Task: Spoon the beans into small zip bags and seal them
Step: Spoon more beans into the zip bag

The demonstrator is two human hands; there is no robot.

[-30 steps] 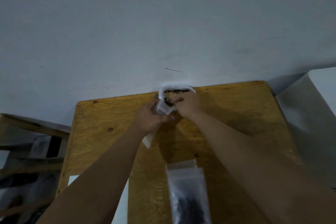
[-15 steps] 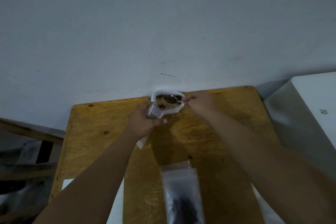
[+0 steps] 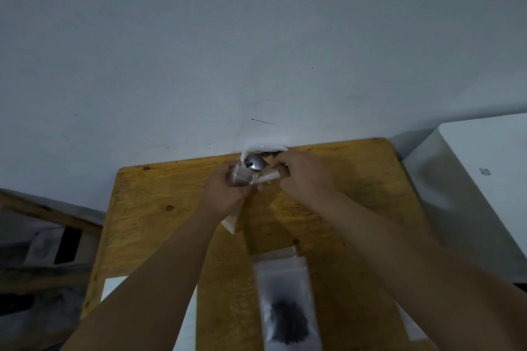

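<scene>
Yellow wood table [image 3: 159, 222] carries everything. Above the table's far edge, the left hand [image 3: 225, 194] has its grip wrapped round a small zip bag [image 3: 241, 177]. The right hand [image 3: 299, 177] has its grip pinching a metal spoon [image 3: 255, 163], whose bowl is at that bag's mouth. A white container [image 3: 265, 149] of beans stands at the table's far edge, and a filled bag [image 3: 285, 308] lies near the table's near edge.

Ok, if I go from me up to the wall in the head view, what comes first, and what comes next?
Filled zip bag → left hand gripping the small bag → spoon → white bean container → wall.
</scene>
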